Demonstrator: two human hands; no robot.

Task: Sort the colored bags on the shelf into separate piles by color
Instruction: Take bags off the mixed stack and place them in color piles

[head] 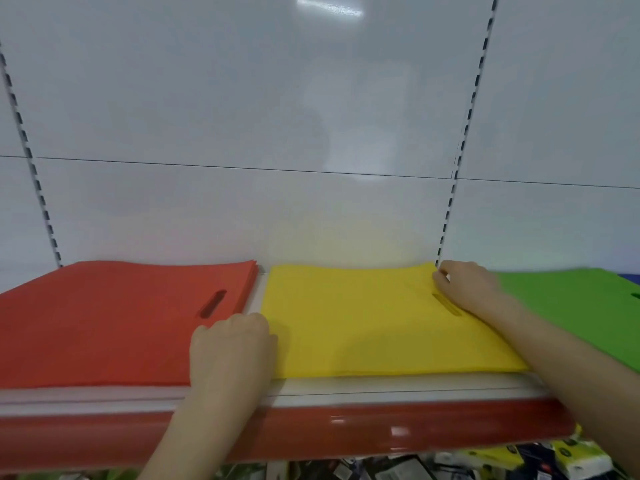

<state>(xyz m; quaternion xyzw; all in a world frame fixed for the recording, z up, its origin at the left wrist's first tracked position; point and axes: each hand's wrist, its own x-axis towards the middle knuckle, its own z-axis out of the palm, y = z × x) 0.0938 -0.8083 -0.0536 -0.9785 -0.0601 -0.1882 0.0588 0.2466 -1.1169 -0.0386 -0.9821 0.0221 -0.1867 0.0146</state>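
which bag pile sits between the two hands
The yellow pile, left hand and right hand at its side edges; the red pile and green pile lie outside.

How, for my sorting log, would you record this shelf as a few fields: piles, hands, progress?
piles, left to right: red pile, yellow pile, green pile, all flat on the shelf
mixing: none visible on top; lower layers hidden
left hand: at the yellow pile's front-left corner, fingers curled, grip unclear
right hand: at the yellow pile's back-right corner, beside its handle slot, grip unclear
progress: colours look separated; the yellow pile is probably just being squared up
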